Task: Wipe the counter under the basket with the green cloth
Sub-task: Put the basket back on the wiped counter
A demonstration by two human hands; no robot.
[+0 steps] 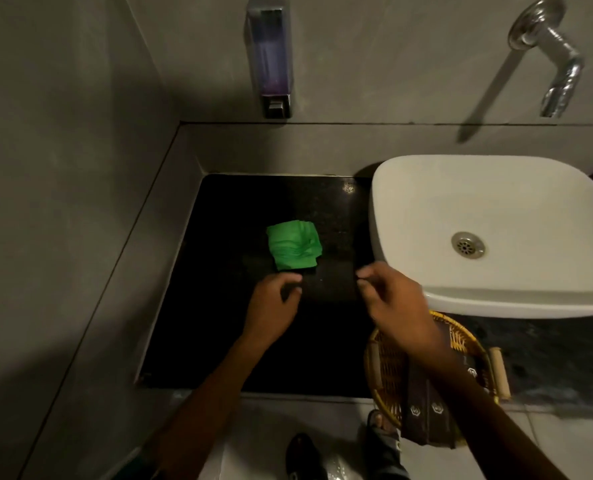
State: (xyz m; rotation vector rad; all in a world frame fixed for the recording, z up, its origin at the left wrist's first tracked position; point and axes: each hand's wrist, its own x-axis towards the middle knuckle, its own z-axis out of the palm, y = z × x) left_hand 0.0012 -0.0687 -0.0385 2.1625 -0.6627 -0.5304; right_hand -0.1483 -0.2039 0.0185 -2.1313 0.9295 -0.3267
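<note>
A folded green cloth [294, 245] lies on the black counter [218, 306], near its middle. My left hand [272, 304] hovers just below the cloth, fingers curled and apart, holding nothing. My right hand [390, 303] is to the right of it, beside the basin, fingers loosely bent and empty. A round wicker basket [385, 372] with wooden handles sits at the counter's front right, partly under my right forearm, with dark brown packets [426, 414] in it.
A white basin [489, 233] stands on the counter to the right, overhanging the basket's far edge. A wall tap [551, 53] and a soap dispenser [270, 57] are mounted on the grey wall. Grey walls close the left and back sides. My feet show on the floor below.
</note>
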